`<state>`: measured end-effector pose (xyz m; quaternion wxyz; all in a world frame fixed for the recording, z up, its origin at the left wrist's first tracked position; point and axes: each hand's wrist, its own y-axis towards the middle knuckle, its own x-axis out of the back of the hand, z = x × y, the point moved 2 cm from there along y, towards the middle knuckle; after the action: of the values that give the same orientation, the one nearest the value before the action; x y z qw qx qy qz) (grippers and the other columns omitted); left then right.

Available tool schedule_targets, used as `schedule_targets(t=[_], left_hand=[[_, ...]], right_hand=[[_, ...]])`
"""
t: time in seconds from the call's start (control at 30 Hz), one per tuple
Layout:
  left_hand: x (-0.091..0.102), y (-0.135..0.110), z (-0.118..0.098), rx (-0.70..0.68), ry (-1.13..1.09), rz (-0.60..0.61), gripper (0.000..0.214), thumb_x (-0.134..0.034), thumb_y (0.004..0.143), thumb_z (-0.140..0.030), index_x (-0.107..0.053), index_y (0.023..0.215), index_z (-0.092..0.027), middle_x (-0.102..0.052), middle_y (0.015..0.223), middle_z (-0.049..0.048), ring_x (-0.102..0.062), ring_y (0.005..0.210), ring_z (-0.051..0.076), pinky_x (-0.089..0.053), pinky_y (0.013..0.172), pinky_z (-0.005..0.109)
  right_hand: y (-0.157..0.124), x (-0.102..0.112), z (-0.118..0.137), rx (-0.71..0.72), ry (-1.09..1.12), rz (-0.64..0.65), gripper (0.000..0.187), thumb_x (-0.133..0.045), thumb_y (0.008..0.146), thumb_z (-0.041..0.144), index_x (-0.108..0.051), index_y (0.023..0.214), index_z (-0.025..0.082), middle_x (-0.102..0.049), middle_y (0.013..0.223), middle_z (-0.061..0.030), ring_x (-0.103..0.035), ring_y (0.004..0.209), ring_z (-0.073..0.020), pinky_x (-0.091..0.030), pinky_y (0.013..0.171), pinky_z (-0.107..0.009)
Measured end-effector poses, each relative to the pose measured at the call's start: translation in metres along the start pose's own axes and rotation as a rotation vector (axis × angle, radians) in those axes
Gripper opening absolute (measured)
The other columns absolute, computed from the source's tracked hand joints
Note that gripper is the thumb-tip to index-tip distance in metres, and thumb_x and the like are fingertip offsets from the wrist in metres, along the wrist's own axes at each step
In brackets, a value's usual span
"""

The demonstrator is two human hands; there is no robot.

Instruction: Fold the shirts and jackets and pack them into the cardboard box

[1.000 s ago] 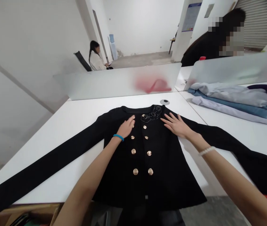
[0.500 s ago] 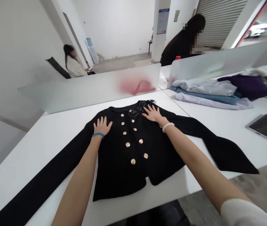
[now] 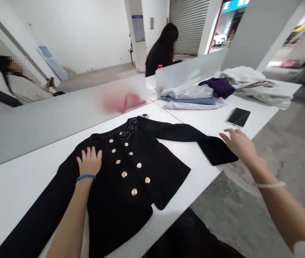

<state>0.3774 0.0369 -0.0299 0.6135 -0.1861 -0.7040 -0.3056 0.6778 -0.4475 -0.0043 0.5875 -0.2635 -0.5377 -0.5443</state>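
Note:
A black jacket (image 3: 165, 154) lies spread out on the white table, with two rows of gold buttons and black flower trim at the neckline. On its chest, at the left shoulder side of the picture, my left hand (image 3: 90, 161) rests flat with fingers spread. My right hand (image 3: 240, 143) hovers by the cuff of the right-hand sleeve (image 3: 219, 150). Its thumb and fingers are bent but apart, and nothing shows between them. The other sleeve (image 3: 42, 204) runs down to the lower left, partly behind my left forearm.
Folded clothes (image 3: 192, 96) are piled at the back right, beside a purple garment (image 3: 218, 87) and pale cloth (image 3: 260, 87). A tablet (image 3: 238, 117) lies near the right table edge (image 3: 265, 123). Frosted dividers (image 3: 74, 122) line the back. Two people sit beyond them.
My right hand has left the jacket's chest and moved right to the sleeve cuff. My left hand stays on the jacket. The view has turned to the right.

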Motion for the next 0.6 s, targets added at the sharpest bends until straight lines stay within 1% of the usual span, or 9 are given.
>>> schedule_targets(t=[0.03,0.1,0.2,0.3,0.37,0.47,0.53,0.57,0.6], left_hand=[[0.004,-0.003,-0.020,-0.093,0.007,-0.022,0.061,-0.017,0.094,-0.037,-0.037,0.140,-0.002,-0.032,0.148,0.0213,-0.019,0.139,0.039,-0.017,0.109,0.061],[0.011,-0.011,-0.071,-0.310,-0.012,0.012,0.058,-0.019,0.094,-0.036,-0.043,0.138,-0.007,-0.036,0.147,0.0165,-0.022,0.139,0.037,-0.017,0.110,0.059],[0.016,-0.030,-0.150,-0.602,-0.091,0.085,0.056,-0.019,0.095,-0.040,-0.043,0.139,-0.013,-0.038,0.147,0.0102,-0.025,0.139,0.031,-0.015,0.114,0.053],[0.013,-0.052,-0.201,-0.769,-0.142,0.115,0.060,-0.019,0.095,-0.047,-0.037,0.142,-0.014,-0.032,0.150,0.0092,-0.020,0.141,0.030,-0.012,0.115,0.052],[0.006,-0.064,-0.213,-0.801,-0.118,0.181,0.064,-0.023,0.094,-0.051,-0.033,0.144,-0.012,-0.028,0.152,0.0111,-0.017,0.141,0.033,-0.013,0.114,0.055],[-0.002,-0.075,-0.209,-0.800,-0.077,0.274,0.068,-0.030,0.091,-0.054,-0.029,0.146,-0.013,-0.024,0.153,0.0111,-0.013,0.142,0.036,-0.013,0.113,0.057],[-0.002,-0.080,-0.201,-0.789,-0.081,0.314,0.069,-0.031,0.091,-0.055,-0.026,0.147,-0.016,-0.021,0.154,0.0091,-0.011,0.142,0.034,-0.011,0.113,0.057],[0.000,-0.082,-0.197,-0.782,-0.087,0.332,0.069,-0.031,0.090,-0.055,-0.025,0.147,-0.016,-0.020,0.154,0.0085,-0.010,0.142,0.033,-0.010,0.114,0.057],[0.002,-0.083,-0.193,-0.776,-0.095,0.352,0.070,-0.032,0.090,-0.056,-0.025,0.147,-0.017,-0.019,0.154,0.0082,-0.009,0.143,0.033,-0.009,0.114,0.057]], right_hand=[[-0.016,0.000,-0.022,-0.065,-0.024,-0.012,0.059,-0.033,0.087,0.059,-0.058,0.118,0.016,-0.058,0.110,-0.0268,-0.058,0.101,-0.0448,-0.046,0.076,-0.059],[-0.045,-0.009,-0.047,-0.123,0.014,-0.001,0.065,-0.035,0.082,0.066,-0.057,0.117,0.017,-0.058,0.105,-0.0274,-0.060,0.096,-0.0442,-0.047,0.073,-0.059],[-0.068,-0.027,-0.050,-0.175,0.178,0.078,0.062,-0.043,0.078,0.065,-0.052,0.116,0.017,-0.063,0.089,-0.0197,-0.065,0.084,-0.0367,-0.050,0.071,-0.050],[-0.071,-0.025,-0.042,-0.236,0.226,0.188,0.041,-0.048,0.079,0.052,-0.054,0.101,0.018,-0.063,0.072,-0.0092,-0.064,0.070,-0.0288,-0.049,0.062,-0.038],[-0.070,-0.007,-0.038,-0.183,0.206,0.124,0.025,-0.048,0.079,0.042,-0.054,0.092,0.021,-0.063,0.071,-0.0068,-0.062,0.067,-0.0251,-0.048,0.062,-0.035],[-0.073,0.034,-0.036,0.008,0.121,-0.211,0.014,-0.046,0.080,0.027,-0.056,0.089,0.023,-0.063,0.088,-0.0096,-0.060,0.084,-0.0258,-0.048,0.074,-0.038],[-0.080,0.055,-0.036,0.127,0.020,-0.378,0.017,-0.043,0.080,0.018,-0.058,0.085,0.023,-0.061,0.102,-0.0126,-0.055,0.100,-0.0283,-0.045,0.086,-0.043],[-0.083,0.061,-0.038,0.178,-0.023,-0.386,0.019,-0.042,0.079,0.015,-0.059,0.083,0.023,-0.059,0.107,-0.0130,-0.053,0.107,-0.0293,-0.042,0.090,-0.045],[-0.087,0.063,-0.040,0.223,-0.051,-0.340,0.021,-0.041,0.078,0.012,-0.059,0.082,0.023,-0.058,0.113,-0.0128,-0.050,0.113,-0.0301,-0.040,0.094,-0.048]])
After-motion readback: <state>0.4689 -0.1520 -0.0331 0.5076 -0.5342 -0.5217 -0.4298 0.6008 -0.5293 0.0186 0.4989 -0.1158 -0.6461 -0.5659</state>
